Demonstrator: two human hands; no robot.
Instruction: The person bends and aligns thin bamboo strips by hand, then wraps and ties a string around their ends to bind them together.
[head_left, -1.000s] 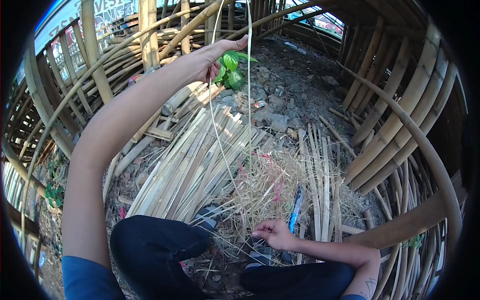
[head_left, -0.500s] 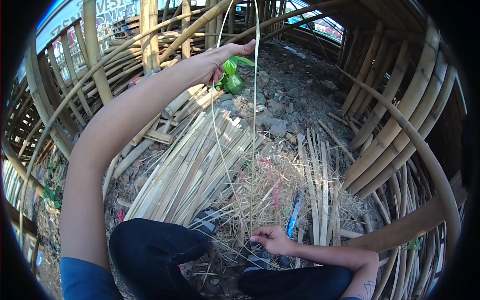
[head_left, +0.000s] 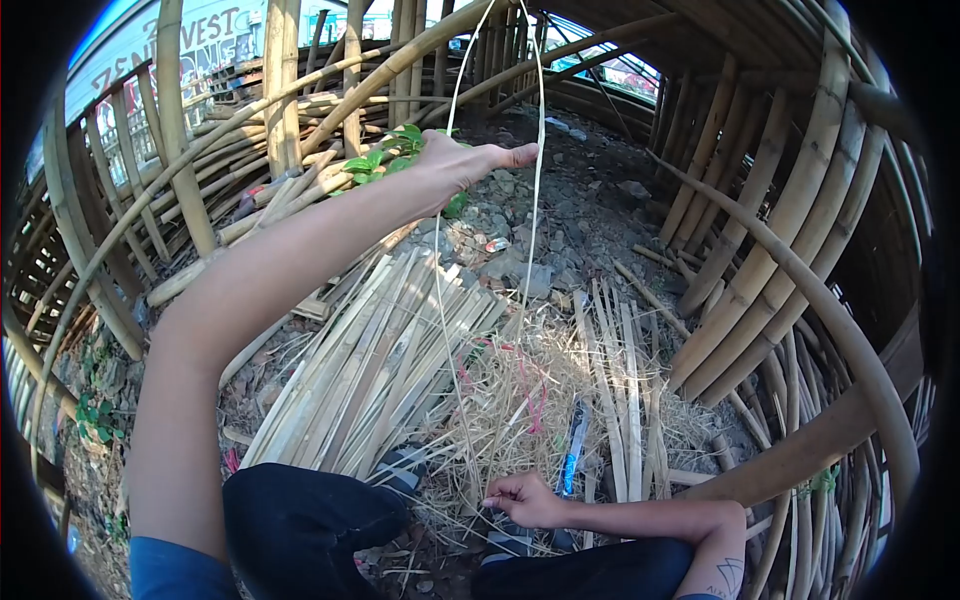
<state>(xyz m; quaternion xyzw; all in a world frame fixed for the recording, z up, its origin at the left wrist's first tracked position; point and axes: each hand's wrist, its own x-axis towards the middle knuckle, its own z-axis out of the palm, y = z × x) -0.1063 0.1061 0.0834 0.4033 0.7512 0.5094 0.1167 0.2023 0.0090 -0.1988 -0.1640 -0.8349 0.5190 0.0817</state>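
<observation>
A long thin bamboo strip (head_left: 541, 105) arches above my left hand (head_left: 455, 165), its two strands hanging down. My left hand is raised at arm's length, fingers curled around the left strand. Its thumb stretches out to the right against the other strand. Low between my knees, my right hand (head_left: 525, 500) is closed in a pinch where the strip's lower part runs down; the exact end is too thin to make out. Behind my right hand lies a long narrow object with a blue part (head_left: 573, 450). Thin shavings (head_left: 500, 400) cover the ground in front.
Flat split bamboo slats (head_left: 350, 370) lie in a pile at left, with a few more slats (head_left: 620, 390) at right. Bamboo poles (head_left: 790, 240) stand along the right side, and a curved pole (head_left: 830, 300) crosses there. Rubble (head_left: 590, 210) and green leaves (head_left: 375, 165) lie farther back.
My left hand appears slightly lower and farther right, the strip's strands now spread wider under the arch. My right hand is a little lower and still pinched. The whole view has shifted slightly.
</observation>
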